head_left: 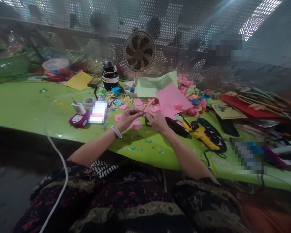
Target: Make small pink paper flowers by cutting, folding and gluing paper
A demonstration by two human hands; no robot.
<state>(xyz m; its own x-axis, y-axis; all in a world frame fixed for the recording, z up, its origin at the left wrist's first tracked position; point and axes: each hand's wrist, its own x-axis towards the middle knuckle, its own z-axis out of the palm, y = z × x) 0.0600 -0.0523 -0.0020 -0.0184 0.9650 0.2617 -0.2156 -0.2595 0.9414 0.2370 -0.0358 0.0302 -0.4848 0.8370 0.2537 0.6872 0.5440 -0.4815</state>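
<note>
Left hand (128, 118) and right hand (156, 120) meet over the green table (26, 106), fingertips pinched together on a small pink paper piece (142, 111) lying crosswise between them, equally near both; scissors (176, 126) just right

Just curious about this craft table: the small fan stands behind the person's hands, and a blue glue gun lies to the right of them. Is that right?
Not quite. The head view shows the glue gun is yellow, not blue. The rest holds: it lies on the green table to the right of both the left hand and right hand, and the small fan stands behind them.
</note>
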